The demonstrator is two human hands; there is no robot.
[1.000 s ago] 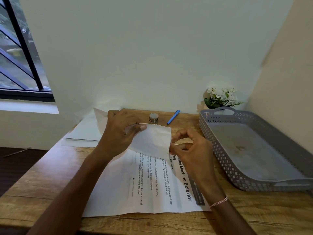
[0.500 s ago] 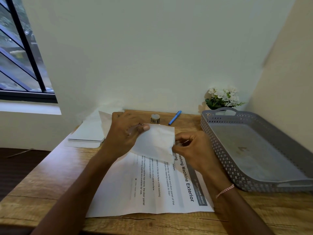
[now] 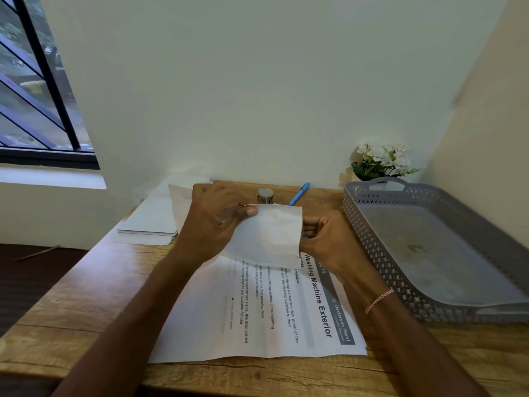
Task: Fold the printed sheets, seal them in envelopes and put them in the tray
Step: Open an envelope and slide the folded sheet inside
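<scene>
Head view, looking down at a wooden tabletop (image 3: 86, 305) set against a pale wall: a person's two bare hands hold a white envelope (image 3: 269, 233) in the air above a printed sheet (image 3: 257, 319). The left hand (image 3: 213, 222) grips the envelope's left part, thumb pressed on its upper edge. The right hand (image 3: 323, 236) is curled at the envelope's right edge, fingers pinching there; a thin pink bracelet (image 3: 378, 300) circles that wrist. The printed sheet lies flat on the tabletop near its front edge, creased, with a heading reading "Washing Machine Exterior" along its right side. A low stack of white paper (image 3: 148, 222) rests at the far left of the tabletop, partly hidden behind the left hand. Behind the envelope stand a small roll of tape (image 3: 265, 195) and a blue pen (image 3: 299, 194), close to the wall. To the right sits a grey perforated tray (image 3: 372, 239), with nothing inside it. A small pot of white flowers (image 3: 380, 160) stands behind the tray in the corner. A barred window (image 3: 40, 90) fills the upper left.
</scene>
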